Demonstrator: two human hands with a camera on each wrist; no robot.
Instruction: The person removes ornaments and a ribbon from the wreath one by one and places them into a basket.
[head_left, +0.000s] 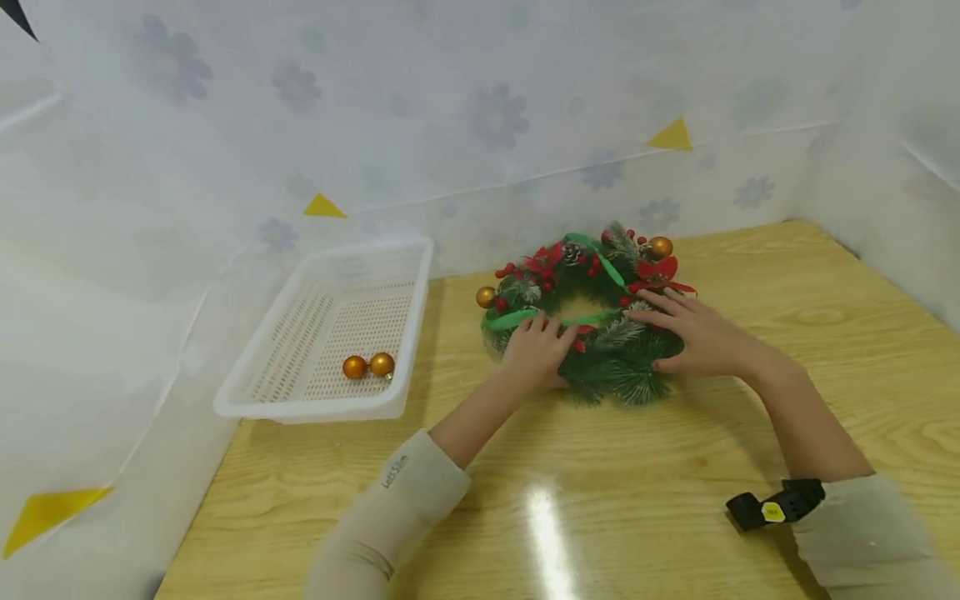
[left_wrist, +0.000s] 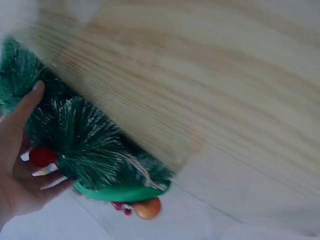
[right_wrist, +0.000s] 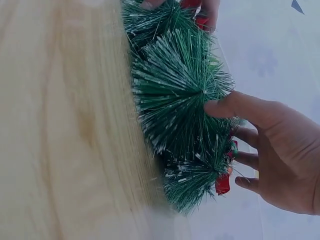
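Wreath [head_left: 619,335] | flat, ring axis vertical | near sprigs [head_left: 636,379] fan toward person | hands [head_left: 534,354] [head_left: 708,337] spread over its left and right sides

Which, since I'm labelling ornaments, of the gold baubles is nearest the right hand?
The far-right gold bauble on the Christmas wreath, beyond the right hand. Another bauble is at the wreath's left; the other two baubles are in the white plastic basket.

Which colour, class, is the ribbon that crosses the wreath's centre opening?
The ribbon on the wreath is bright green; the head view shows it best.
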